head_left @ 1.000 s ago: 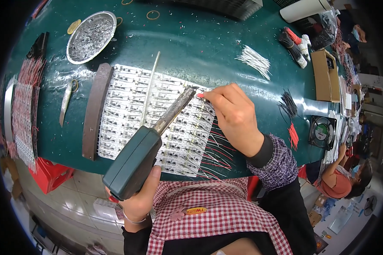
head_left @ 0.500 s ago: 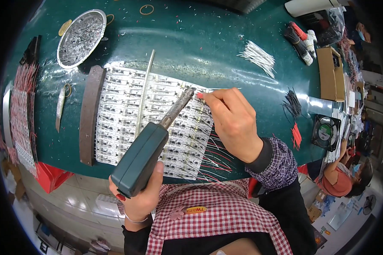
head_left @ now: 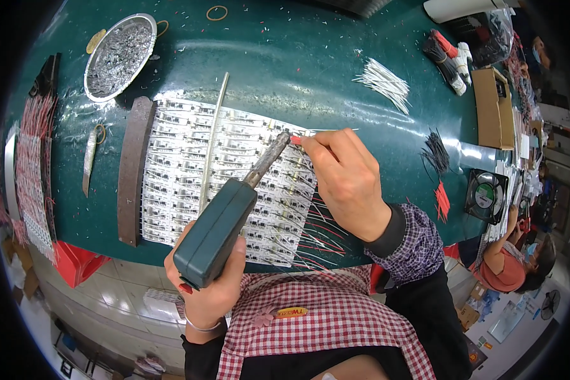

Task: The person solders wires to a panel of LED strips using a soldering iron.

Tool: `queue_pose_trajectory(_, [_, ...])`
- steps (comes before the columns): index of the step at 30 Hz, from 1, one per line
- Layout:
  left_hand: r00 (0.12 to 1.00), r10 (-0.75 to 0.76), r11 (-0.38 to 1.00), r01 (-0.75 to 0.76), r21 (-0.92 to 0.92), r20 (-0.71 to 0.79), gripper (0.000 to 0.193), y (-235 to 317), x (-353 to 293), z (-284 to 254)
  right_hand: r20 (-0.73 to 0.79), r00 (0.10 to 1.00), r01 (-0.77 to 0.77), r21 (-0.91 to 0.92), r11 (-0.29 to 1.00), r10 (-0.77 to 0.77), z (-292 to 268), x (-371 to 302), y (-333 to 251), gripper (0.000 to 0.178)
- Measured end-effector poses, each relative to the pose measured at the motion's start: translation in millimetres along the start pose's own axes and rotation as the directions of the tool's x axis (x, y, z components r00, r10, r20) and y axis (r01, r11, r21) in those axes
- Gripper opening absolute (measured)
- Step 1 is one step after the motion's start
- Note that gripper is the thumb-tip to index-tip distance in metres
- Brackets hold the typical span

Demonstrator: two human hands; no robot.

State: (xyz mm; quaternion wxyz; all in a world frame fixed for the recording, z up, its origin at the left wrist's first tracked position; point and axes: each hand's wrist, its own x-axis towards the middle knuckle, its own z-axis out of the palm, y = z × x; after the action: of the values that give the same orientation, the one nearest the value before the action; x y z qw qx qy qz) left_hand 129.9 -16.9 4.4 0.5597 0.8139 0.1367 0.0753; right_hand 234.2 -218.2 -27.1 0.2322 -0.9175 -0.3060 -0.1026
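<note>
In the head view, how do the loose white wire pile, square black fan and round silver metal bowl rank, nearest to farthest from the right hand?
1. Loose white wire pile: ahead of the right hand.
2. Square black fan: to the right.
3. Round silver metal bowl: far left.

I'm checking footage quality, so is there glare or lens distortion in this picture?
Head view: glare streaks the green tabletop near the black wires; its near edge bows fisheye-style and the picture's corners go black, but the soldering gun and circuit boards look fairly sharp.

Green tool (head_left: 215,232): grip hidden; white cylinder (head_left: 463,8) cropped.
</note>
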Motion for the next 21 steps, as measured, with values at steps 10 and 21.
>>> queue_pose_trajectory(10, [0.991, -0.082, 0.996, 0.085, 0.027, -0.107, 0.022, -3.3, -11.6, -0.5, -0.004, 1.0, -0.002, -0.004, 1.0, 0.002, 0.2, -0.4, -0.1, 0.023])
queue_pose_trajectory(21, [0.987, -0.118, 0.993, 0.12, 0.008, -0.11, 0.023, -0.1, -15.3, -2.4, -0.017, 1.0, -0.019, -0.011, 1.0, 0.019, -0.8, 0.7, -2.1, 0.019])
